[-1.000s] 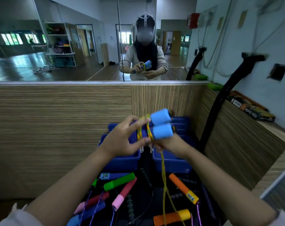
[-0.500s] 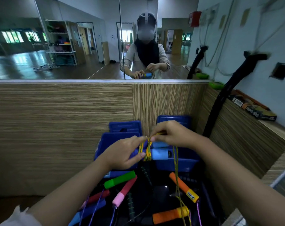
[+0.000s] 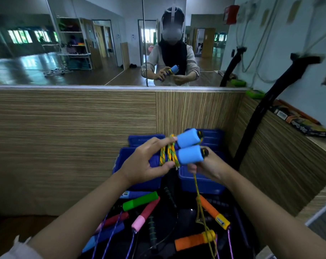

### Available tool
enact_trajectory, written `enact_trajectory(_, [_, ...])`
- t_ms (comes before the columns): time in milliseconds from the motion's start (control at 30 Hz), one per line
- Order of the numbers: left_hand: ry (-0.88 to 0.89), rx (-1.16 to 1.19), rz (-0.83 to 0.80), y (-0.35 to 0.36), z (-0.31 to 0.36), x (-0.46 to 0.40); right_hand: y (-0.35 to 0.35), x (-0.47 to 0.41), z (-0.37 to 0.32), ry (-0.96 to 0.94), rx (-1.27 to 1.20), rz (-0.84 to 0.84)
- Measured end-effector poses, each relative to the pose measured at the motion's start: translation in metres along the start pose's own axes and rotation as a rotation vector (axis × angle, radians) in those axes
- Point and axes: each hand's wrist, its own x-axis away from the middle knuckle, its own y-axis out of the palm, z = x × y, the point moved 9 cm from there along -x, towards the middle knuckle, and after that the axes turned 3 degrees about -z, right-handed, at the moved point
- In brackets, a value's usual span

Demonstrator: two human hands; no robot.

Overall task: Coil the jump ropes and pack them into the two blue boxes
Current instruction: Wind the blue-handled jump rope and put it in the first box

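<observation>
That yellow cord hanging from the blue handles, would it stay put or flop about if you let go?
Probably floppy: the yellow cord hangs limp below the right hand. Its wraps around the blue foam handles would likely loosen unless pinched, as the left hand does. The handles look soft and light.

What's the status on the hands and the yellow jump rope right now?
Left hand grips the blue handles; right hand pinches the trailing yellow rope. Rope part-wrapped, tail hanging. Blue boxes below, unobstructed.
</observation>
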Motion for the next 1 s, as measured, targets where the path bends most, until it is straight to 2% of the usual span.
enact_trajectory(167, [-0.226, 0.064, 0.332, -0.018, -0.034, -0.007, 0.001, 0.023, 0.055, 0.126, 0.193, 0.059])
enact_trajectory(233, [-0.275, -0.013, 0.375, -0.017, -0.044, -0.01, 0.003, 0.028, 0.062, 0.131, 0.285, 0.06])
enact_trajectory(400, [-0.334, -0.125, 0.247, 0.008, -0.063, -0.011, -0.01, 0.028, 0.05, 0.153, 0.565, 0.052])
enact_trajectory(533, [-0.349, -0.164, 0.225, 0.016, -0.069, -0.006, -0.024, 0.032, 0.062, 0.211, 0.534, 0.097])
enact_trajectory(667, [-0.404, -0.265, 0.133, 0.028, -0.081, 0.006, -0.032, 0.036, 0.079, 0.245, 0.612, 0.1])
enact_trajectory(833, [-0.494, -0.379, -0.06, 0.054, -0.095, 0.028, -0.025, 0.032, 0.055, 0.09, 0.783, 0.133])
enact_trajectory(1000, [-0.398, -0.313, -0.276, 0.083, -0.088, 0.044, -0.022, 0.021, 0.029, -0.019, 0.918, 0.049])
